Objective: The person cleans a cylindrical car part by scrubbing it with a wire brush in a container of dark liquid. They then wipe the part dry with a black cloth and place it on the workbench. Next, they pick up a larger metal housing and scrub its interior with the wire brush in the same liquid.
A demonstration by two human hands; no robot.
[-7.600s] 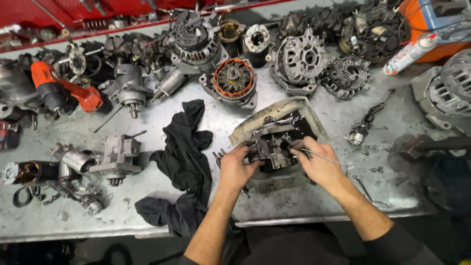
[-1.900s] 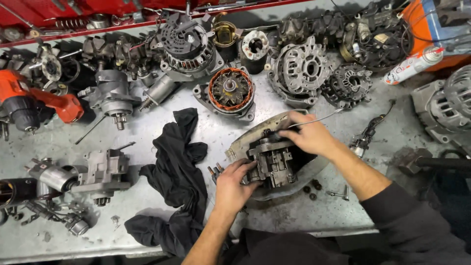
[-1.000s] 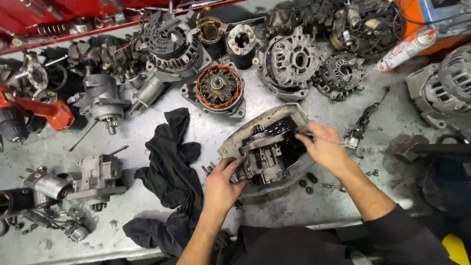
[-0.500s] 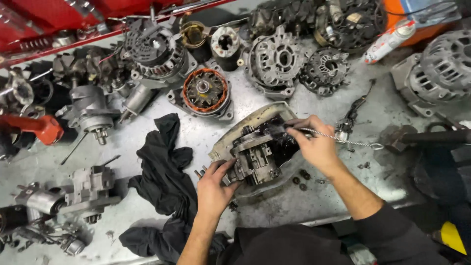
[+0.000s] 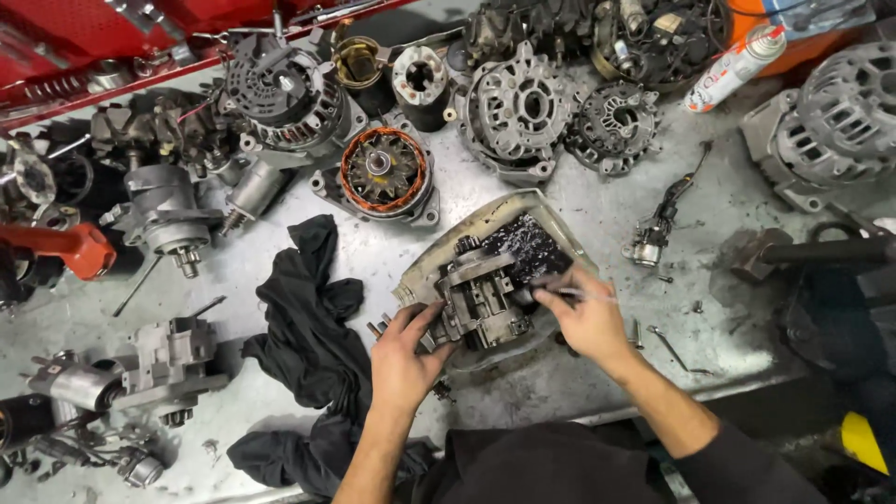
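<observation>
A grimy metal motor housing point(image 5: 481, 297) sits in a shallow tray point(image 5: 439, 257) holding black liquid, on a steel workbench. My left hand point(image 5: 403, 355) grips the housing's left side and steadies it. My right hand point(image 5: 586, 317) holds a thin wire-handled brush point(image 5: 590, 295); its bristle end touches the housing's right side, just above the dark liquid.
A black rag point(image 5: 322, 327) lies left of the tray. Alternator and starter parts crowd the back of the bench, among them a copper-wound stator point(image 5: 383, 173) and a spray can point(image 5: 733, 67). An orange power tool point(image 5: 65, 247) lies far left. Small bolts point(image 5: 667, 341) lie right of the tray.
My right hand has come down from the tray's far edge to the housing's right side, brush still in it. My left hand keeps its grip. The view has shifted slightly.
</observation>
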